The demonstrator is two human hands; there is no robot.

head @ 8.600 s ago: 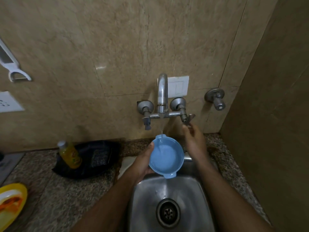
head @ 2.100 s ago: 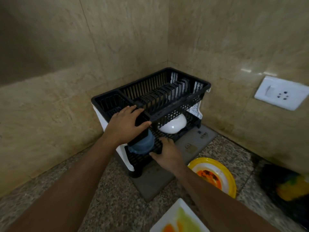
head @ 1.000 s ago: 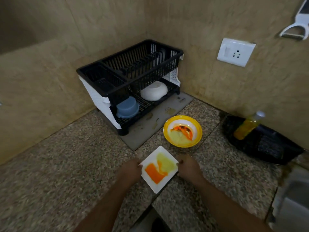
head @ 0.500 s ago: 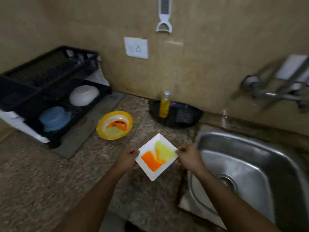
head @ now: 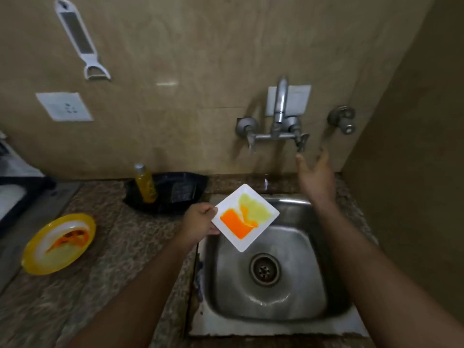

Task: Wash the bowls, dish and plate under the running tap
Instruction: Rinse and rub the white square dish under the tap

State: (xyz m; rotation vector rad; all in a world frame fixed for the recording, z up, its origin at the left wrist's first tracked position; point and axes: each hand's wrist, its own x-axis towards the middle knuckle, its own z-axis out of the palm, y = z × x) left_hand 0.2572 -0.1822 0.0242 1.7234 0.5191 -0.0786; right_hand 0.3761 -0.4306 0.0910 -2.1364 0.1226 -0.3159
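Steel sink [head: 326,292] | left grip [head: 198,222] pinches square dish [head: 244,217] above it | right grip [head: 316,175] spread near tap [head: 278,126]

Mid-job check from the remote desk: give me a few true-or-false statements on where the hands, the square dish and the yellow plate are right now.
1. The left hand holds the square white dish over the sink. True.
2. The dish is clean. False: orange and yellow residue covers it.
3. The right hand grips the dish too. False: it reaches open toward the tap handle.
4. The yellow plate lies on the counter, left of the sink. True.
5. The yellow plate sits in the sink. False: it is on the counter.
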